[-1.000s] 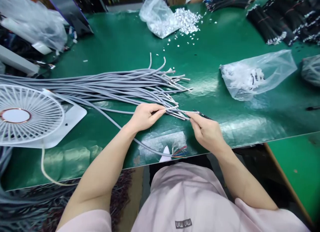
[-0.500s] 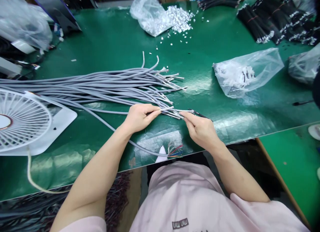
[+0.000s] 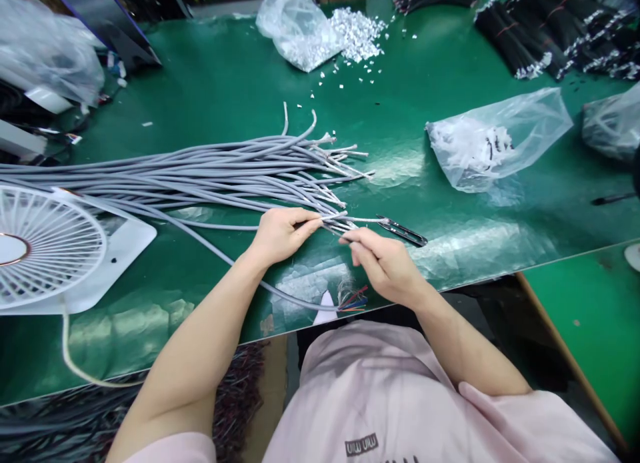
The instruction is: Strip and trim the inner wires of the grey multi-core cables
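Observation:
My left hand (image 3: 281,235) pinches a grey cable close to its whitish stripped end (image 3: 336,216), thumb and index finger pressed together. Just right of it, my right hand (image 3: 385,260) has its fingers closed near the cable ends; a small dark tip shows at the fingertips, too little to identify. Black thread snips (image 3: 403,232) lie on the table beyond the right hand, touching one cable's end. Behind both hands stretches a thick bundle of grey cables (image 3: 200,166), many with pale stripped ends. One cable (image 3: 295,303) curves towards me, its coloured wires (image 3: 355,302) fanned out at the table edge.
A white fan (image 3: 55,250) stands at the left on the green table (image 3: 215,70). Small white connectors (image 3: 357,33) spill from a clear bag (image 3: 295,30) at the back. Another clear bag (image 3: 493,143) lies right, with bundles of black cables (image 3: 520,40) behind it.
My right hand has drawn left and slightly towards me, uncovering the thread snips. The left hand keeps its pinch on the cable in nearly the same place.

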Action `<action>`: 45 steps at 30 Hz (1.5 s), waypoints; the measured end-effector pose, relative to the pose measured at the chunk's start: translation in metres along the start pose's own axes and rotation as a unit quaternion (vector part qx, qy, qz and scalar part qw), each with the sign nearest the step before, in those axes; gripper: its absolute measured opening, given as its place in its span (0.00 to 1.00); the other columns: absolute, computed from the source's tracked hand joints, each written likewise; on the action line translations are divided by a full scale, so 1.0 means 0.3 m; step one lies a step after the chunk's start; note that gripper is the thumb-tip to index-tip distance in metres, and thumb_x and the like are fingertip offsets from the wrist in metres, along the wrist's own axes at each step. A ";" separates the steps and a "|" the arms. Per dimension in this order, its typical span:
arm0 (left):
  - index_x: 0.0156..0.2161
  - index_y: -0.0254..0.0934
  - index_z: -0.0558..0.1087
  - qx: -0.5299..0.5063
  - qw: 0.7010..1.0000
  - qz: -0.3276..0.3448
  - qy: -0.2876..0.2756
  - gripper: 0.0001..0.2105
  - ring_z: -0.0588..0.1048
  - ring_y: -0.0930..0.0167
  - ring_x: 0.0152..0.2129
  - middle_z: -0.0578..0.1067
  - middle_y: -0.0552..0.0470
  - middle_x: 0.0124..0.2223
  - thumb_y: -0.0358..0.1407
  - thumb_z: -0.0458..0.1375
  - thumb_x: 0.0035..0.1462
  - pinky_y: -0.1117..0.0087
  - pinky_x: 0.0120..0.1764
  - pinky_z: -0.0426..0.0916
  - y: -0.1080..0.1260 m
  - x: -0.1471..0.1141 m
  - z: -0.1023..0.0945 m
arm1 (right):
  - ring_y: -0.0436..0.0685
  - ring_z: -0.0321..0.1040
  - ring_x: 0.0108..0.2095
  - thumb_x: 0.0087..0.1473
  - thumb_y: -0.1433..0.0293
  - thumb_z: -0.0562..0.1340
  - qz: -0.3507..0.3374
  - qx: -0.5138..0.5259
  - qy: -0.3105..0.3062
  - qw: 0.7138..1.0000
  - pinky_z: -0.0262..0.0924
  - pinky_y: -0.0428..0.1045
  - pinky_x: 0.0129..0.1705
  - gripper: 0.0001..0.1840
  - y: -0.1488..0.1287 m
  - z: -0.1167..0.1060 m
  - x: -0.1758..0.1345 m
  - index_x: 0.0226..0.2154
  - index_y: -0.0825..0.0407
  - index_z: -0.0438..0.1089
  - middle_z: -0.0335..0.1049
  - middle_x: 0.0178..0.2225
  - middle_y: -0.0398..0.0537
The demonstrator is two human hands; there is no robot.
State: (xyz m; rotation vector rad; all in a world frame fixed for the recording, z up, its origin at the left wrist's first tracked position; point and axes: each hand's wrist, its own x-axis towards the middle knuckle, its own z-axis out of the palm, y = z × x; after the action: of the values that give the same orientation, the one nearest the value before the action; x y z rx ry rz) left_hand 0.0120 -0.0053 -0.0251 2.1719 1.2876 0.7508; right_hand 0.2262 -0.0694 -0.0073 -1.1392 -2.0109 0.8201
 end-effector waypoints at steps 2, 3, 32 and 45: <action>0.37 0.36 0.80 0.001 1.000 -0.013 0.003 0.13 0.77 0.71 0.28 0.81 0.50 0.34 0.41 0.56 0.58 0.74 0.31 0.64 0.007 0.000 -0.009 | 0.51 0.69 0.28 0.61 0.72 0.50 0.045 -0.064 0.017 0.997 0.60 0.45 0.33 0.15 0.023 -0.012 -0.014 0.44 0.54 0.69 0.73 0.30 0.48; 0.37 0.36 0.80 0.002 1.000 -0.018 0.002 0.13 0.77 0.71 0.27 0.81 0.51 0.33 0.41 0.56 0.58 0.75 0.30 0.63 0.011 -0.001 -0.013 | 0.52 0.68 0.27 0.61 0.72 0.50 0.065 -0.089 0.020 0.994 0.59 0.46 0.32 0.15 0.036 -0.015 -0.019 0.45 0.54 0.68 0.73 0.30 0.48; 0.37 0.33 0.77 -0.031 0.998 -0.052 -0.005 0.15 0.71 0.73 0.23 0.77 0.52 0.28 0.44 0.54 0.58 0.74 0.28 0.61 -0.006 0.005 -0.009 | 0.48 0.69 0.32 0.63 0.70 0.49 -0.049 0.077 -0.068 0.993 0.62 0.44 0.37 0.14 -0.050 0.030 0.044 0.45 0.53 0.67 0.73 0.37 0.47; 0.27 0.34 0.69 -0.098 0.993 -0.060 -0.032 0.16 0.63 0.75 0.21 0.66 0.55 0.22 0.43 0.48 0.59 0.74 0.28 0.59 0.030 0.011 -0.069 | 0.55 0.69 0.30 0.62 0.69 0.49 0.086 -0.093 0.023 0.992 0.58 0.47 0.34 0.13 0.058 0.038 0.065 0.42 0.52 0.67 0.72 0.29 0.47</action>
State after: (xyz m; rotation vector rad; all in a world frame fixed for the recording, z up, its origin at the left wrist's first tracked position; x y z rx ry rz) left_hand 0.0047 -0.0034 -0.0035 1.9300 1.2449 0.7224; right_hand 0.2177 -0.0470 -0.0227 -1.4411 -2.0026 0.6946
